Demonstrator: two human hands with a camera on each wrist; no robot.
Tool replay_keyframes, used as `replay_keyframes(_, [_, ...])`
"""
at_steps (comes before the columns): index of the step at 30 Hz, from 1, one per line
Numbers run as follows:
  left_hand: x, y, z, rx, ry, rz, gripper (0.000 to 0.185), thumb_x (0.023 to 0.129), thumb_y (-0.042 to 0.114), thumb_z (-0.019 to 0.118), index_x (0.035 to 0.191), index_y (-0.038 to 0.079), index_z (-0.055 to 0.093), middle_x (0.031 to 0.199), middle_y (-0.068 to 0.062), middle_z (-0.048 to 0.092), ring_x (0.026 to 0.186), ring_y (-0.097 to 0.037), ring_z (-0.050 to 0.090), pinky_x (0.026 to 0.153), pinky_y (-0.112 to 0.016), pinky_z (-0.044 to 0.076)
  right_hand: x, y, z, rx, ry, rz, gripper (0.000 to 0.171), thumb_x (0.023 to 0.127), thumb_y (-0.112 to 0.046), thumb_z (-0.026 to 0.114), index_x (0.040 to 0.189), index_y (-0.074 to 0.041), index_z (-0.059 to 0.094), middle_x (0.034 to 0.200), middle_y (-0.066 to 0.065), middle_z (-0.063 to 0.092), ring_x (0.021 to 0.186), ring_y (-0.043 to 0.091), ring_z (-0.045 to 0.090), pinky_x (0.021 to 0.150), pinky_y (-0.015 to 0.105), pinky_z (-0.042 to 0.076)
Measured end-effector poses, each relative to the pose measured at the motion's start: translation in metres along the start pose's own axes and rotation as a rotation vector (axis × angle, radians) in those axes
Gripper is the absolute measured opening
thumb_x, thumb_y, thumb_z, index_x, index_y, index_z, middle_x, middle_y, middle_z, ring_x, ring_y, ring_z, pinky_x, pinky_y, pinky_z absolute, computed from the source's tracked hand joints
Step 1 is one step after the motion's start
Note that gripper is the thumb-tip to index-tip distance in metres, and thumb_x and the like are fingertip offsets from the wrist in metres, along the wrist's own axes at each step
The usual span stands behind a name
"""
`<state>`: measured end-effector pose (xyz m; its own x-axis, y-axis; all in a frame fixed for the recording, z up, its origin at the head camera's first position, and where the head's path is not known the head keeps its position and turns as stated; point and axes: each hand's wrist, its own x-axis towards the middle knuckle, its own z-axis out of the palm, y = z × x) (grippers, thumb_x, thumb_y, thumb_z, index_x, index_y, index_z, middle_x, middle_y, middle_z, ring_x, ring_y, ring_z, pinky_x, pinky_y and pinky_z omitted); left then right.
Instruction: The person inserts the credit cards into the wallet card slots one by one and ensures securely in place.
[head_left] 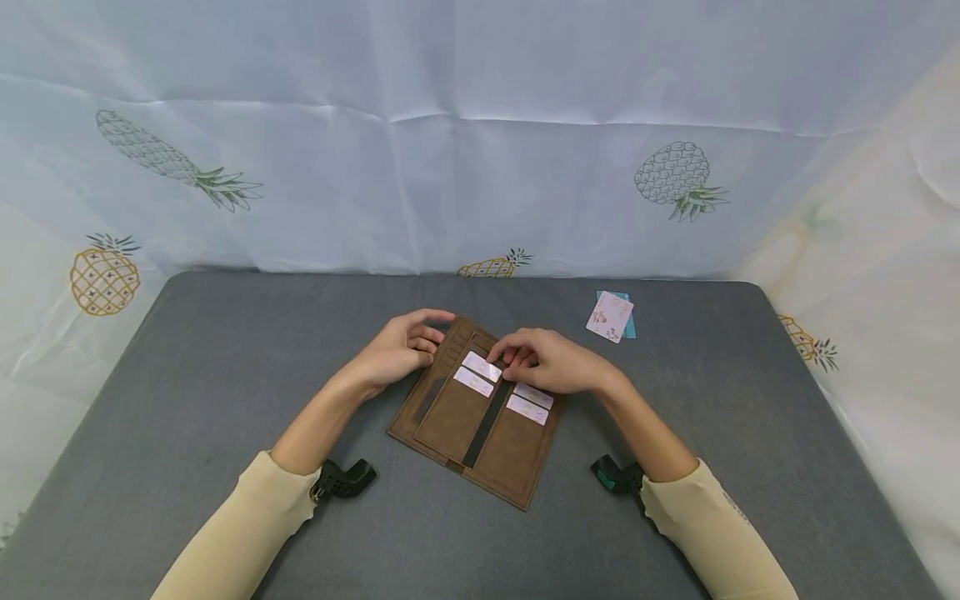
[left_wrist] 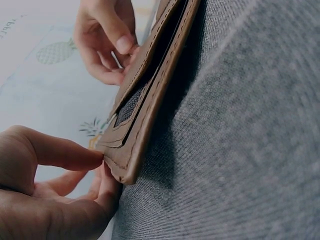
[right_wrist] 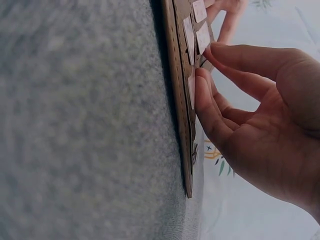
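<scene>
A brown bifold wallet (head_left: 506, 467) lies opened out flat on the grey table, with a dark strip along its middle. Two pale pink cards show in slots on its left half, the upper one a white-pink card (head_left: 480, 365). Two more pink cards (head_left: 527, 409) sit in the right half. My left hand (head_left: 397, 350) pinches the wallet's upper left edge between thumb and fingers, seen close in the left wrist view. My right hand (head_left: 551, 360) is over the top of the wallet, thumb and index fingertip at the right end of the upper left card; the other fingers are curled.
Farther back on the right, a pink floral card (head_left: 610, 316) lies over a blue card (head_left: 628, 325) on the grey table (head_left: 315, 533). A pale curtain (head_left: 375, 192) with pineapple prints hangs behind the table and along its sides. Black wrist straps sit on both arms.
</scene>
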<state>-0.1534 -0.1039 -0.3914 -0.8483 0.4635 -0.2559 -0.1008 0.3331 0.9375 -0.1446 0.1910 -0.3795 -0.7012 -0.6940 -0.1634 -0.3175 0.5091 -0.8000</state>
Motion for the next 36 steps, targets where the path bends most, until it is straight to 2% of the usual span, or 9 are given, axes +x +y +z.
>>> replay_keyframes(8, [-0.0008, -0.0007, -0.0005, -0.007, -0.005, 0.016, 0.068, 0.097, -0.015, 0.047, 0.161, 0.008, 0.049, 0.133, -0.02, 0.055, 0.102, -0.023, 0.057, 0.088, -0.03, 0.051, -0.0018, -0.0031, 0.0008, -0.039, -0.03, -0.036, 0.029, 0.106, -0.006, 0.067, 0.135, -0.007, 0.073, 0.123, 0.014, 0.068, 0.104, 0.016, 0.072, 0.094, 0.032, 0.061])
replay_keyframes(15, [-0.0009, -0.0002, 0.0, -0.005, -0.007, 0.028, 0.069, 0.096, -0.015, 0.049, 0.161, 0.008, 0.049, 0.133, -0.02, 0.056, 0.103, -0.023, 0.058, 0.09, -0.03, 0.052, -0.0031, -0.0052, 0.0014, -0.032, -0.017, 0.003, 0.036, 0.106, -0.005, 0.067, 0.142, -0.005, 0.068, 0.125, 0.015, 0.069, 0.107, 0.019, 0.074, 0.097, 0.033, 0.061])
replay_keyframes(25, [-0.0009, -0.0019, -0.0005, 0.002, -0.009, 0.03, 0.069, 0.096, -0.016, 0.048, 0.161, 0.008, 0.049, 0.131, -0.019, 0.055, 0.101, -0.022, 0.057, 0.088, -0.03, 0.051, -0.0032, -0.0044, 0.0005, -0.119, -0.062, -0.038, 0.044, 0.106, -0.007, 0.068, 0.15, -0.007, 0.066, 0.124, 0.014, 0.064, 0.109, 0.019, 0.069, 0.103, 0.036, 0.061])
replay_keyframes(33, [-0.0004, -0.0021, 0.0002, -0.002, -0.009, 0.031, 0.07, 0.096, -0.018, 0.048, 0.161, 0.008, 0.049, 0.128, -0.018, 0.055, 0.1, -0.022, 0.056, 0.086, -0.028, 0.051, -0.0033, -0.0004, 0.0004, -0.141, -0.075, -0.053, 0.043, 0.106, -0.008, 0.068, 0.15, -0.009, 0.066, 0.119, 0.012, 0.059, 0.104, 0.015, 0.067, 0.093, 0.031, 0.059])
replay_keyframes(36, [-0.0005, -0.0021, 0.0001, -0.004, -0.01, 0.029, 0.07, 0.096, -0.018, 0.047, 0.161, 0.008, 0.049, 0.128, -0.018, 0.055, 0.099, -0.021, 0.056, 0.086, -0.027, 0.051, -0.003, -0.0011, 0.0, -0.132, -0.077, -0.045, 0.044, 0.106, -0.008, 0.068, 0.15, -0.01, 0.066, 0.119, 0.011, 0.059, 0.104, 0.014, 0.067, 0.095, 0.032, 0.06])
